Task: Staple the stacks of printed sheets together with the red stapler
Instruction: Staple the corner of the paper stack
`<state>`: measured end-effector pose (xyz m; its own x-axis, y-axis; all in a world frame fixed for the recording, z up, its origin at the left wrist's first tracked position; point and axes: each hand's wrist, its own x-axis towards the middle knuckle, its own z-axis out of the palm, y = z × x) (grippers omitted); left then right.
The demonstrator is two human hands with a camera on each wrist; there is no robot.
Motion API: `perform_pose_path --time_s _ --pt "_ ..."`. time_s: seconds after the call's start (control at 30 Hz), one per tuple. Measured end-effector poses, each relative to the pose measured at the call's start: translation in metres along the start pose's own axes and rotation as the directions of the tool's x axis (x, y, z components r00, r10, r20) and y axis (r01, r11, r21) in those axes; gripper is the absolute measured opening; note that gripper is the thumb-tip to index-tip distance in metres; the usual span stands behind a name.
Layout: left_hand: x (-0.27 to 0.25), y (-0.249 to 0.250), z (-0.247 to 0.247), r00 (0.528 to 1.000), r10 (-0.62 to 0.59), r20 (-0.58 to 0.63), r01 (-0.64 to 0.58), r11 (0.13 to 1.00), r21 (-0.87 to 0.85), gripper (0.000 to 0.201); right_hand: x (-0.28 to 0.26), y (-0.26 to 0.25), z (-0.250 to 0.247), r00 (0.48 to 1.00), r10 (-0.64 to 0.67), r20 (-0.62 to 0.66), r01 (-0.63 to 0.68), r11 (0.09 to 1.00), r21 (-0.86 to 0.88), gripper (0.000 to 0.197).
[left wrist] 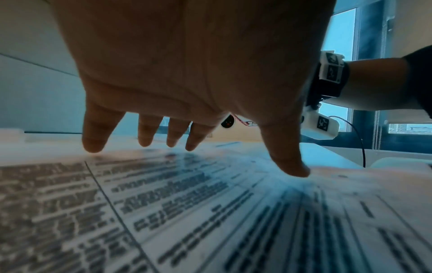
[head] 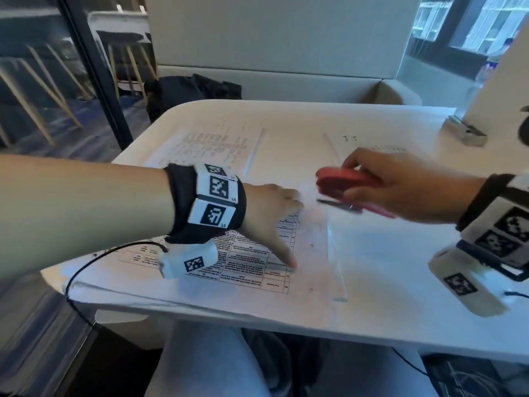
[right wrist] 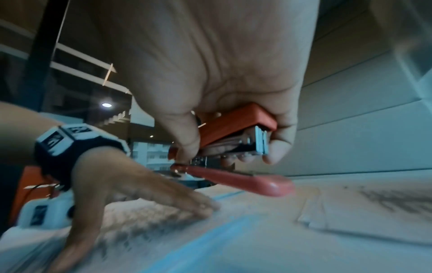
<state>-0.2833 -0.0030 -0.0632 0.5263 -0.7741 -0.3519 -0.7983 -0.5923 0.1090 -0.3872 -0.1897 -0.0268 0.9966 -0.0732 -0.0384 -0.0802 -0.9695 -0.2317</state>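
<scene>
My left hand (head: 274,213) lies spread with straight fingers (left wrist: 93,142) on a stack of printed sheets (head: 252,262) near the table's front edge, pressing it flat. My right hand (head: 400,184) grips the red stapler (head: 346,184) just right of the left fingertips, above the stack's far right corner. The stapler (right wrist: 233,129) hangs with its lower arm swung down from its body, close over the paper. The left hand (right wrist: 145,192) shows below it in the right wrist view. A second printed stack (head: 211,147) lies farther back on the left.
The white table (head: 400,310) has a rounded front edge. Another sheet stack (head: 369,144) lies at the back right. A small grey object (head: 463,130) sits at the far right edge. A black bag (head: 189,93) rests on the bench behind. A cable (head: 83,270) hangs off the table's left.
</scene>
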Motion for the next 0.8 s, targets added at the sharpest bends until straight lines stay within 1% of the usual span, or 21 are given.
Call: perform_pose_path --time_s 0.07,0.17,0.23,0.33,0.4,0.47,0.53,0.57,0.63,0.7,0.77,0.8 --pt "0.005 0.005 0.012 0.998 0.025 0.066 -0.027 0.999 0.040 0.112 0.001 -0.008 0.016 0.992 -0.079 0.095 0.083 0.996 -0.038 0.024" --pt "0.016 0.001 0.017 0.984 0.034 0.176 -0.059 0.989 0.138 0.126 0.009 -0.007 0.037 0.969 -0.130 0.208 0.150 0.985 -0.086 0.019" --pt "0.018 0.001 0.015 0.982 0.017 0.191 -0.043 0.990 0.132 0.131 0.014 -0.004 0.046 0.957 -0.140 0.254 0.180 0.973 -0.143 0.018" --pt "0.020 0.000 0.016 0.981 0.013 0.191 -0.039 0.990 0.135 0.134 0.018 -0.003 0.051 0.947 -0.148 0.285 0.216 0.951 -0.222 0.024" --pt "0.021 -0.002 0.018 0.981 0.010 0.195 -0.037 0.991 0.132 0.136 0.019 -0.005 0.053 0.940 -0.181 0.288 0.266 0.920 -0.289 0.027" --pt "0.021 -0.003 0.019 0.981 0.018 0.192 -0.041 0.993 0.113 0.134 0.020 -0.011 0.053 0.930 -0.234 0.284 0.317 0.902 -0.294 0.028" --pt "0.022 -0.004 0.019 0.982 0.028 0.186 -0.044 0.995 0.084 0.132 0.022 -0.016 0.053 0.917 -0.285 0.278 0.365 0.882 -0.299 0.040" --pt "0.021 -0.004 0.020 0.983 0.030 0.183 -0.045 0.996 0.076 0.131 0.023 -0.017 0.053 0.912 -0.295 0.284 0.378 0.873 -0.307 0.042" --pt "0.020 -0.003 0.021 0.985 0.032 0.172 -0.045 0.997 0.069 0.130 0.022 -0.019 0.056 0.921 -0.262 0.290 0.347 0.889 -0.299 0.033" --pt "0.020 -0.003 0.021 0.986 0.031 0.162 -0.041 0.997 0.063 0.130 0.021 -0.021 0.059 0.925 -0.199 0.322 0.291 0.919 -0.267 0.035" --pt "0.021 -0.003 0.022 0.987 0.029 0.156 -0.038 0.998 0.054 0.129 0.023 -0.020 0.063 0.928 -0.191 0.319 0.287 0.913 -0.289 0.030" --pt "0.022 -0.003 0.023 0.987 0.030 0.156 -0.038 0.998 0.051 0.127 0.025 -0.021 0.064 0.929 -0.182 0.321 0.289 0.900 -0.327 0.037"
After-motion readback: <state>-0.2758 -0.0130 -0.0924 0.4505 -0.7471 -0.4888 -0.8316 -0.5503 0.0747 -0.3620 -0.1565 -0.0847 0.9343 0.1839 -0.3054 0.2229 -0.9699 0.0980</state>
